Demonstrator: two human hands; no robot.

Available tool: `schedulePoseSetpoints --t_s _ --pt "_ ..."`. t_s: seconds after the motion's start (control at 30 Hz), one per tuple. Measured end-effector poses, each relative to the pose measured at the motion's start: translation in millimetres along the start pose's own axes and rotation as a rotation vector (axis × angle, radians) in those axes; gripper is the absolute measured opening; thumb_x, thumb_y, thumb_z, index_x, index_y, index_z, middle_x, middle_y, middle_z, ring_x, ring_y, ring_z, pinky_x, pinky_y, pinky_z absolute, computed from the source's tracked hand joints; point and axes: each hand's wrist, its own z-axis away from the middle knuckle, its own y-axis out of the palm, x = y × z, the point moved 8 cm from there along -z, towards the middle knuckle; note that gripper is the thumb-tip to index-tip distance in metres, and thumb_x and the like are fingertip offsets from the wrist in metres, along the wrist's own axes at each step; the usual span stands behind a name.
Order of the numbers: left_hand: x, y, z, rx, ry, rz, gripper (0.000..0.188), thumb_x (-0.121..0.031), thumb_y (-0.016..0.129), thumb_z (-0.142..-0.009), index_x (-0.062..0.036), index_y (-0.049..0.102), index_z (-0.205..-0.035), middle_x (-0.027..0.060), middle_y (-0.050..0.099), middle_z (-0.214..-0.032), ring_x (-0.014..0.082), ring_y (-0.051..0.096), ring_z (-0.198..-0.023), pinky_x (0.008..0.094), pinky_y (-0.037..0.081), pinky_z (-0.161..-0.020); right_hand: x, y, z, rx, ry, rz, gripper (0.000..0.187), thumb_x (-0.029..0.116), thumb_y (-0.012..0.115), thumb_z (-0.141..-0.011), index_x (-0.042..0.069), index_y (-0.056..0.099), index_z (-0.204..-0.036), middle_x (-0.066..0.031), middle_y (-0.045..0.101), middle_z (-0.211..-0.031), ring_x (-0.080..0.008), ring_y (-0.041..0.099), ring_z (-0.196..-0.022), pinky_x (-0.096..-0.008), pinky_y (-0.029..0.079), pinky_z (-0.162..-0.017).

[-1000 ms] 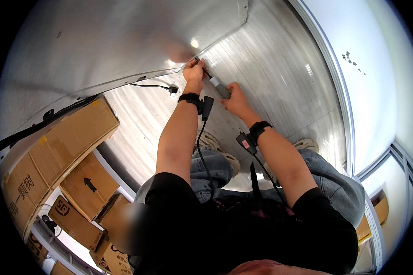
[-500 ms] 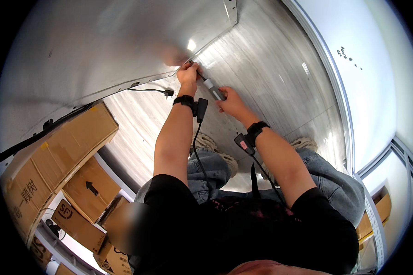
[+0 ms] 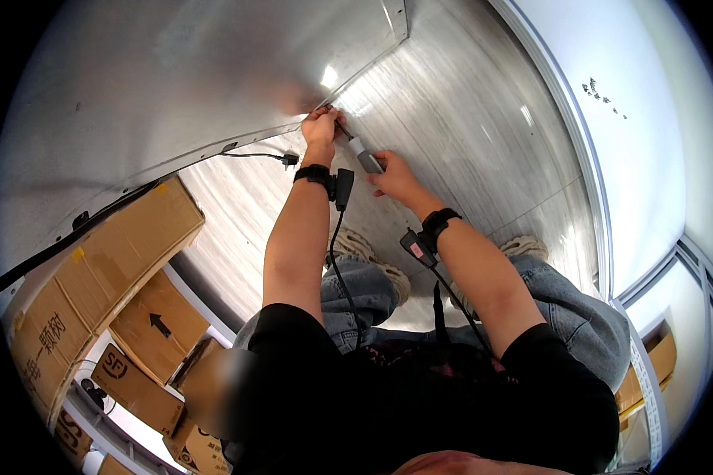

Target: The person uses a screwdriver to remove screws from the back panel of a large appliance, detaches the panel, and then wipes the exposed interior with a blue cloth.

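Note:
My right hand (image 3: 394,176) is closed round the grey handle of a screwdriver (image 3: 366,156), which has a paler collar and a thin dark shaft. The shaft slants away to the far left, to the lower edge of a large metal panel (image 3: 190,71). There my left hand (image 3: 321,128) is closed in a pinch beside the shaft's far end. Its fingers hide what they grip, and the tip's contact with the panel is too small to make out. A black power plug on a cable (image 3: 288,159) lies on the floor near my left wrist.
Stacked cardboard boxes (image 3: 135,229) stand at the left, close to my left arm. A white wall panel with a metal frame (image 3: 562,103) rises on the right. Black cables (image 3: 339,265) run from both wrist straps toward my body. My shoes (image 3: 523,247) rest on the wood-patterned floor (image 3: 467,103).
Both hands and the screwdriver have shifted very slightly left. A pale strip on the handle that showed before is now out of sight. My grip looks the same.

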Motion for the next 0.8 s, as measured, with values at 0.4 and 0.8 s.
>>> schedulePoseSetpoints --t_s 0.4,0.8 --pt "5 -8 -8 -0.021 -0.030 0.020 0.012 -0.005 0.064 -0.087 -0.0073 0.055 -0.095 0.0052 0.064 -0.078 0.0156 0.063 -0.062 0.0288 0.048 -0.049 -8 3 -1 0.037 0.162 -0.346 0.053 0.016 0.066 -0.084 0.001 0.043 -0.131 -0.0133 0.057 -0.109 -0.0223 0.061 -0.078 -0.0361 0.055 -0.063" --pt "2 -8 0 -0.059 -0.051 -0.058 0.014 -0.005 0.064 -0.086 -0.0081 0.057 -0.098 0.0046 0.065 -0.079 0.0163 0.065 -0.065 0.0270 0.048 -0.049 -12 8 6 0.134 0.256 -0.398 0.056 0.016 0.064 -0.087 -0.001 0.040 -0.134 -0.0101 0.057 -0.107 -0.0188 0.058 -0.080 -0.0328 0.055 -0.062"
